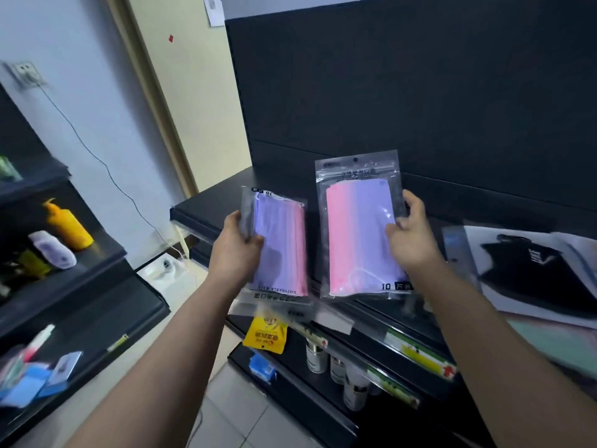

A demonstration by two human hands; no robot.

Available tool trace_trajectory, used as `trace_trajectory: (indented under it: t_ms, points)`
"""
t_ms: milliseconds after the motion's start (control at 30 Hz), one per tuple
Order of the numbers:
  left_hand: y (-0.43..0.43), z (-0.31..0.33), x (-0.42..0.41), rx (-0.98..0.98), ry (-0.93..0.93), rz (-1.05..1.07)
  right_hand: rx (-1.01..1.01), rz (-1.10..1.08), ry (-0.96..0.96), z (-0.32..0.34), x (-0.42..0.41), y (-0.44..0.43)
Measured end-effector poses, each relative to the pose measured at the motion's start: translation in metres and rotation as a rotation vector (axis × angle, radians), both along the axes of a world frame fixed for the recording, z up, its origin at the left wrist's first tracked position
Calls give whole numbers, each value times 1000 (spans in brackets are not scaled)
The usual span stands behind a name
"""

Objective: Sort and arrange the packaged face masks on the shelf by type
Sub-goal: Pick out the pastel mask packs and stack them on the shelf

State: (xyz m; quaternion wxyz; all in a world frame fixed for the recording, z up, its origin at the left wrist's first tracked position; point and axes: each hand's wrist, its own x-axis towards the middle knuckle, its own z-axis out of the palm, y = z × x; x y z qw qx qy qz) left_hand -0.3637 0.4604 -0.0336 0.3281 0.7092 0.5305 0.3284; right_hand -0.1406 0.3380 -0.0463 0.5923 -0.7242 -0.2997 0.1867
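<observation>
Two clear packs of pink-and-purple face masks are held up over the black shelf (206,202). My left hand (237,245) grips the left pack (284,250) by its left edge; this pack is upside down, its print reversed. My right hand (412,236) pinches the right edge of the right pack (355,234), which stands upright and slightly higher. The two packs hang side by side, a narrow gap between them. On the shelf at the right lie packs of black masks (529,270) in clear bags, with a pale green pack (555,341) nearer the front.
A dark back panel (420,92) rises behind the shelf. Below it, a lower shelf holds small bottles (336,367), a yellow packet (266,334) and a blue box (261,367). On the left stands another black rack (97,286) with an orange bottle (69,226) and other toiletries.
</observation>
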Motion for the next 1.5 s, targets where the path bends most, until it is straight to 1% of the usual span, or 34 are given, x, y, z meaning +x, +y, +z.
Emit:
trace_trajectory:
  t_ms: [133, 300, 533, 700, 833, 900, 1000, 1133, 1233, 1300, 1367, 1400, 1433, 1467, 1500]
  points:
    - [60, 2, 7, -10, 5, -32, -3, 36, 16, 0, -9, 66]
    - [139, 14, 6, -15, 33, -49, -31, 8, 25, 6, -12, 134]
    - [218, 15, 24, -31, 159, -151, -114, -19, -29, 14, -16, 171]
    - [278, -3, 38, 11, 311, -236, -94, -143, 13, 6, -33, 198]
    - [313, -20, 45, 191, 538, -328, -101, -219, 35, 0, -47, 220]
    - [325, -29, 45, 271, 570, -382, -98, -268, 23, 0, -55, 228]
    - [336, -34, 43, 330, 607, -407, -88, -317, 9, -1, -67, 238]
    - [347, -25, 33, 546, 667, -450, -43, -334, 69, 2, -81, 262]
    - [354, -12, 18, 716, 688, -515, -62, -306, 82, 5, -91, 288]
    - [357, -4, 7, 757, 663, -525, -109, -286, 65, 4, -96, 305]
    - [360, 1, -4, 751, 638, -533, -172, -270, 55, 0, -105, 323]
    - [360, 3, -8, 733, 630, -554, -235, -264, 31, -2, -109, 332]
    - [360, 4, -11, 711, 628, -579, -364, -260, -44, -4, -113, 338]
    - [360, 4, -13, 697, 629, -598, -545, -255, -181, -6, -117, 343]
    - [360, 4, -15, 699, 623, -609, -702, -238, -364, -8, -122, 346]
